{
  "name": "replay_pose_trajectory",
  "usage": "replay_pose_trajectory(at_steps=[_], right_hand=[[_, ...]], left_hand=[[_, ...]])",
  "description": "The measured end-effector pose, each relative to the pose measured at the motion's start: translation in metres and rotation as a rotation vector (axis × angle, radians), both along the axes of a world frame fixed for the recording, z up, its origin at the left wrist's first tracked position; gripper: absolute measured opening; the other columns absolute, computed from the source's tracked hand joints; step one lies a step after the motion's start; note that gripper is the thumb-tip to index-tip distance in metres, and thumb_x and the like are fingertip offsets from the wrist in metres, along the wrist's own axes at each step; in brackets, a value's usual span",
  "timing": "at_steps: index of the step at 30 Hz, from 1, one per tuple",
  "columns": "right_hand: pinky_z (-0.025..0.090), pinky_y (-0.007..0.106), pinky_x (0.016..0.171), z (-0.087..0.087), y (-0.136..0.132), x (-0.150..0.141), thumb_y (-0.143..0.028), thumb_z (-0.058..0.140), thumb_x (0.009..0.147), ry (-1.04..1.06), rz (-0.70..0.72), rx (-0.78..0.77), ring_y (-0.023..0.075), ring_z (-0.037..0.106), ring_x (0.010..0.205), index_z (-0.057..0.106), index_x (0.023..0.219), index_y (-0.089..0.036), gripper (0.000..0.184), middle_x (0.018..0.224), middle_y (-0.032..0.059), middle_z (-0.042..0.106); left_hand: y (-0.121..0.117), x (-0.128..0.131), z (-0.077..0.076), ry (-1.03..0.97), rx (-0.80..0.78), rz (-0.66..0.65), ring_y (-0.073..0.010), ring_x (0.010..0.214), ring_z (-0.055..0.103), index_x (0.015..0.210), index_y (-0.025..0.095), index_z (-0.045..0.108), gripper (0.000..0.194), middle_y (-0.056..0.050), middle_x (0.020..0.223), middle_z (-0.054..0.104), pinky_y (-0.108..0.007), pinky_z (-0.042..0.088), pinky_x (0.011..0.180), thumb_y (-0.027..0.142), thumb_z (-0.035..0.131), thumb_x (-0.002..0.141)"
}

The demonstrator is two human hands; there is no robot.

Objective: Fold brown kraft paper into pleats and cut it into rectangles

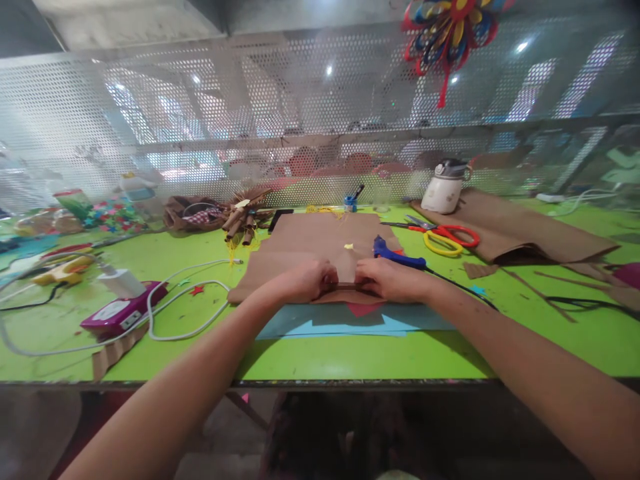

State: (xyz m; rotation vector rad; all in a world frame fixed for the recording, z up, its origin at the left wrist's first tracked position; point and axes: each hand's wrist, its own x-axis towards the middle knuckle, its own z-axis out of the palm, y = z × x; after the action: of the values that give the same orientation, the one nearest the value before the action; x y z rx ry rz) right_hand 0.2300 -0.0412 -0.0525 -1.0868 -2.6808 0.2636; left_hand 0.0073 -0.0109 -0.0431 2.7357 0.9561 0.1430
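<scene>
A small piece of brown paper [345, 268] stands out between my two hands, over a larger sheet of brown kraft paper [320, 232]. My left hand [313, 277] has its fingers closed on the left end of the small piece, along a folded or rolled lower edge. Its right end is pinched by my right hand [383, 277]. Light blue paper [330, 321] and a bit of pink paper [363, 309] lie under the kraft paper. Just beyond my right hand rests a blue glue gun [395, 253].
Red and yellow-handled scissors [450, 238], a white flask [444, 190] and more kraft paper [540, 230] lie to the right. On the left are a purple power strip [123, 313], a white cable [187, 332] and rolled paper sticks [243, 223]. A perforated screen [300, 100] stands behind.
</scene>
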Motion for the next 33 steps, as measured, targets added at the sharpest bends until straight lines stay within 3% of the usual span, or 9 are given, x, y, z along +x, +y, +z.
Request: replay_pose_trajectory(at_steps=[17,24,30,33], right_hand=[[0.036,0.026,0.066,0.004,-0.013,0.001,-0.014,0.056,0.082,-0.104,0.014,0.052,0.016,0.052,0.076,0.057,0.082,-0.016,0.003,0.086,0.0059,0.059],[0.037,0.025,0.067,0.007,-0.011,-0.001,-0.01,0.054,0.082,-0.094,-0.045,0.067,0.0164,0.055,0.08,0.062,0.084,-0.016,0.011,0.087,0.0063,0.061],[0.036,0.029,0.067,0.01,-0.017,-0.004,-0.011,0.047,0.088,-0.095,-0.014,0.315,0.0189,0.052,0.081,0.063,0.085,-0.014,0.016,0.084,0.0082,0.058],[0.035,0.03,0.068,0.012,-0.023,-0.009,-0.007,0.045,0.087,-0.101,0.012,0.462,0.0201,0.048,0.082,0.061,0.083,-0.014,0.018,0.084,0.0088,0.056]], left_hand=[[-0.011,-0.006,0.012,0.039,0.053,-0.116,-0.0142,0.071,0.054,0.088,0.015,0.067,0.021,-0.006,0.083,0.059,-0.023,0.04,0.064,0.006,0.054,0.075],[-0.012,-0.006,0.015,0.044,0.085,-0.115,-0.0143,0.07,0.054,0.09,0.017,0.069,0.028,-0.005,0.08,0.059,-0.022,0.038,0.063,0.004,0.052,0.072],[-0.015,-0.01,0.03,-0.129,-0.047,0.002,-0.0128,0.071,0.054,0.096,0.016,0.07,0.027,-0.003,0.084,0.065,-0.021,0.037,0.063,0.024,0.046,0.085],[-0.014,-0.011,0.035,-0.148,-0.127,0.067,-0.0121,0.065,0.05,0.087,0.014,0.069,0.038,-0.002,0.073,0.063,-0.022,0.035,0.059,0.037,0.04,0.09]])
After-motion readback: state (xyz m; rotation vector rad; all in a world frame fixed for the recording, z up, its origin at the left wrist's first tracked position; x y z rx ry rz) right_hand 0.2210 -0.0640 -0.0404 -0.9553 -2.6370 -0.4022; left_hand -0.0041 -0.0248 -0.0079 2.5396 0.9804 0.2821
